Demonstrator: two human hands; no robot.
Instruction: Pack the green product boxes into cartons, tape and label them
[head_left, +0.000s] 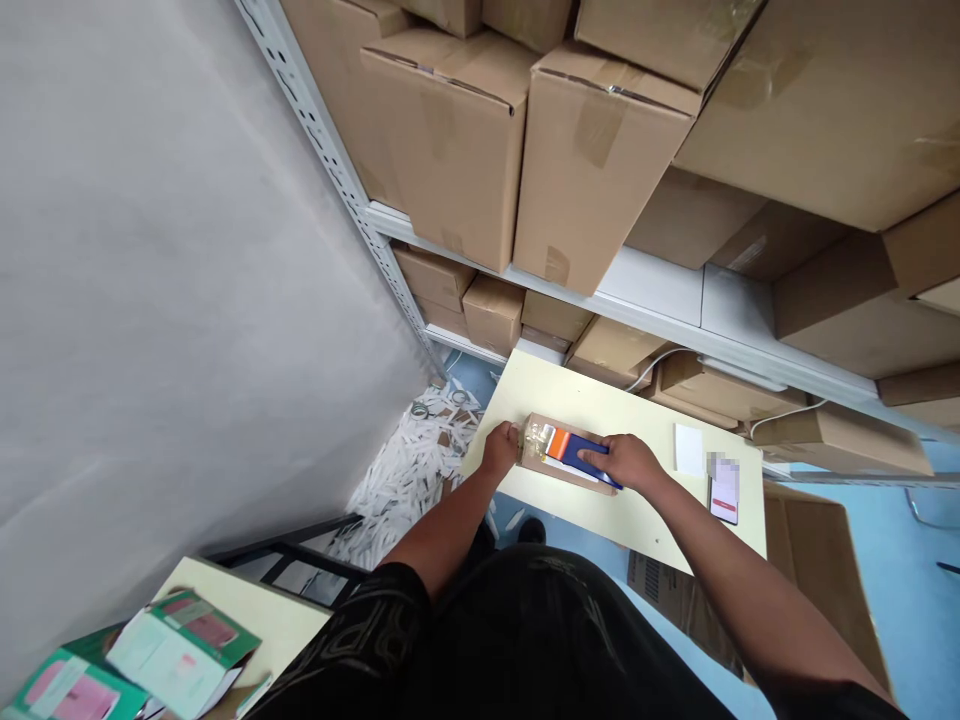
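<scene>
A small cardboard box point(529, 462) lies on the cream table, with clear tape shining at its left end. My left hand point(500, 450) is closed at that end, fingers against the box's edge. On top of the box is a flat blue-and-orange item point(574, 448), orange toward the left; its exact kind I cannot make out. My right hand point(628, 462) grips the blue end of it, thumb lying on top. Under this item, part of a white surface shows on the box.
On the cream table point(525, 385), a white pad point(688, 449) and a phone point(724, 490) lie to the right. Shelves point(660, 285) of cardboard boxes rise in front. Paper strips point(409, 465) cover the floor at left. Green boxes point(187, 640) rest on another surface at lower left.
</scene>
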